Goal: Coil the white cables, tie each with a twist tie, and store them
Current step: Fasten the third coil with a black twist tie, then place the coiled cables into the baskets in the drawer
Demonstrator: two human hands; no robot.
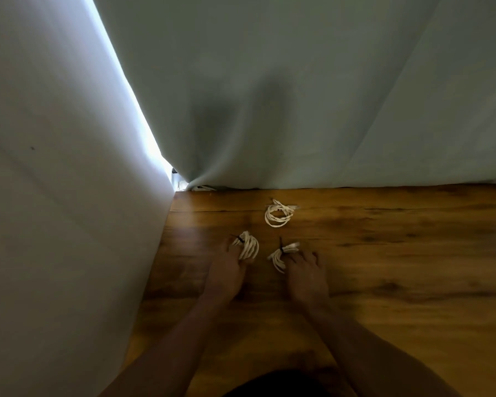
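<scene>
Left hand (226, 266) grips left coil (249, 245), right hand (305, 272) right coil (281, 255); wooden table (398, 253), grey curtain (298, 81) behind.

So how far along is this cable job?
Coiling looks done: all three cables are in bundles. The left coil and right coil each carry a dark tie, and the left hand and right hand hold them at the table. The far coil lies alone; its tie is too blurred to confirm. Storing is left: all three are out, with no container in view.
</scene>
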